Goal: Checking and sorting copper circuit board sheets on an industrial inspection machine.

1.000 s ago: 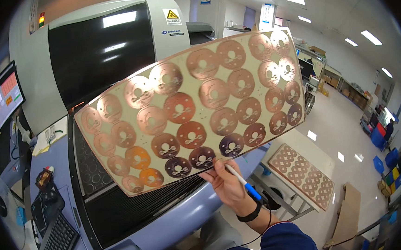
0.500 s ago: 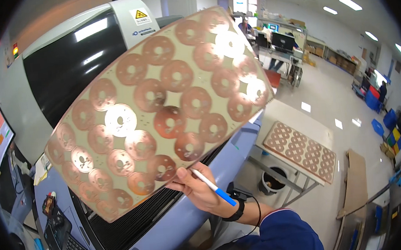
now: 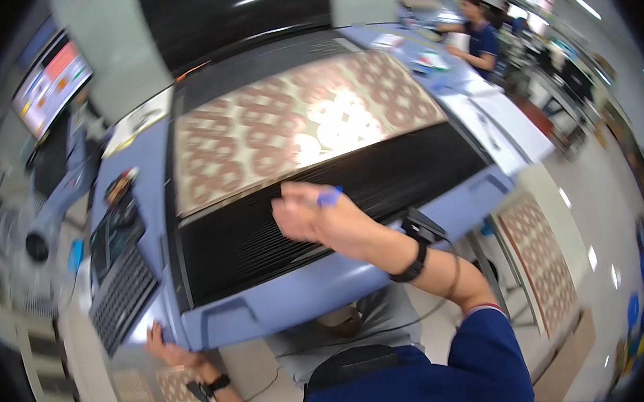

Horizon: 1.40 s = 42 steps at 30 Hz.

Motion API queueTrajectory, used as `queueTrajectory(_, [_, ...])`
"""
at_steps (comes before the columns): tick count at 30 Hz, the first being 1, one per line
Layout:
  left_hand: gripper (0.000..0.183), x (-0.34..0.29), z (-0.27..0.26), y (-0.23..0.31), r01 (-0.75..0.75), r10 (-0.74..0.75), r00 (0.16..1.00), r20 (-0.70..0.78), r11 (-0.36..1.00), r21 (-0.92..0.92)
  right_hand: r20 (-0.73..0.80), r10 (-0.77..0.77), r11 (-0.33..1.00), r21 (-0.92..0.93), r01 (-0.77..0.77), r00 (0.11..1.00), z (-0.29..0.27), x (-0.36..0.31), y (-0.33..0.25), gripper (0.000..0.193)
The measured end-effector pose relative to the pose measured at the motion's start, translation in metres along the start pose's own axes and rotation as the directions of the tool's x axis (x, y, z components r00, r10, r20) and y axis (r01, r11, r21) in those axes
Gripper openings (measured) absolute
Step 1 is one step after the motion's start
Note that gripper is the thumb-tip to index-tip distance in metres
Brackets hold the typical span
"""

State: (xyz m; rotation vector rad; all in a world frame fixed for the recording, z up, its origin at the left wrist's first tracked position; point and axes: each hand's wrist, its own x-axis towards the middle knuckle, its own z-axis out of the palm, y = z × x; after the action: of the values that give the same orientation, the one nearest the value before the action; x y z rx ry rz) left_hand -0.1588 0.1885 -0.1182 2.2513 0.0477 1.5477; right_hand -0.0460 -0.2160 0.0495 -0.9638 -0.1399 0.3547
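The large panel (image 3: 234,121) with rows of copper-coloured rings lies on the black slatted bed (image 3: 409,169) of the blue machine. Near the panel's front edge is my right hand (image 3: 312,215), blurred by motion, its fingers curled around a pen (image 3: 329,197) of which only the blue end shows. I cannot tell whether this hand touches the panel. At the machine's front left corner, my left hand (image 3: 172,351) rests by the edge with its fingers extended, close to the black keyboard (image 3: 123,298). Each wrist wears a black band with a small device.
A similar panel (image 3: 539,260) lies on a side table at the right, and another panel (image 3: 190,401) sits low at the left. A monitor (image 3: 52,85) stands at the left. White sheets (image 3: 485,133) lie on the machine's right side. A person (image 3: 478,37) sits beyond.
The panel, held up in my right hand before, now lies flat on the bed, let go. My view has turned down and left, and my left hand has come into sight.
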Motion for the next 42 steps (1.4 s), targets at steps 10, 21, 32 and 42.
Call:
queueTrajectory(10, [0.047,0.005,-0.002,0.033,0.108,-0.11,0.994,0.02,0.992,0.072,0.277,-0.068,-0.193,-0.946,0.26,0.958,-0.068,0.124,0.004,0.044])
queueTrajectory(21, [0.049,0.005,0.0,0.033,0.134,-0.135,0.991,0.01,0.987,0.087,0.406,0.029,-0.259,-0.88,0.399,0.914,-0.062,0.125,0.012,0.06])
queueTrajectory(32, [0.05,0.014,-0.021,0.027,0.092,-0.098,0.994,0.043,0.988,0.125,0.452,0.073,-0.289,-0.843,0.453,0.889,-0.042,0.129,0.013,0.058])
queueTrajectory(42, [0.028,0.106,-0.039,0.016,0.028,-0.226,0.936,0.268,0.81,0.586,0.472,0.016,-0.235,-0.855,0.463,0.881,-0.057,0.126,0.021,0.057])
